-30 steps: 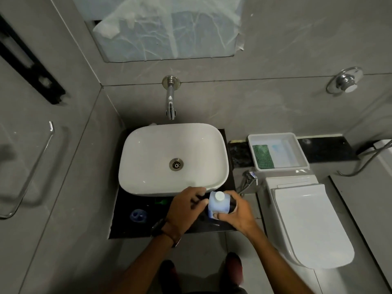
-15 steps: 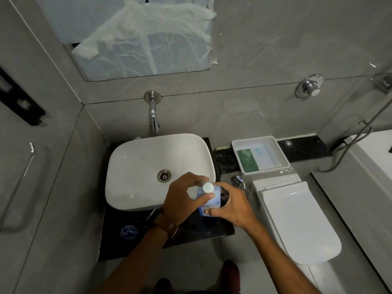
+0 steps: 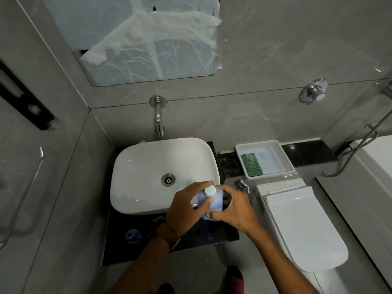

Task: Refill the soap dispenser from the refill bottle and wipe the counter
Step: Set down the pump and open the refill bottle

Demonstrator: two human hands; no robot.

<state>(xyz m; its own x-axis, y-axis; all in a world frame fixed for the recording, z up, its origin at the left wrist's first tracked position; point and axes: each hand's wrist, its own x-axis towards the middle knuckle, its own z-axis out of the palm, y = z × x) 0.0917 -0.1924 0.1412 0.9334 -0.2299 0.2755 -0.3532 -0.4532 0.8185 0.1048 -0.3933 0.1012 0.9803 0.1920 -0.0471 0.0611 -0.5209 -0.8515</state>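
Observation:
A light blue refill bottle [image 3: 216, 201] with a white round cap [image 3: 210, 190] is held above the front right of the black counter [image 3: 212, 236], just in front of the white basin [image 3: 148, 166]. My right hand [image 3: 235, 211] grips the bottle's body from the right side. My left hand [image 3: 186, 206] curls its fingers and thumb round the cap and neck. A small blue object [image 3: 133, 236], blurred, lies on the counter's front left. The soap dispenser is not clearly visible.
A wall tap [image 3: 159, 122] hangs over the basin. To the right stands a white toilet [image 3: 301, 225] with its lid down, and a white tray [image 3: 282, 151] holding a green cloth [image 3: 251, 165] behind it. A towel rail [image 3: 27, 187] is on the left wall.
The bottle has been lifted from the counter toward the basin's front edge. My left hand has moved from beside the bottle onto its cap. The view has tilted upward.

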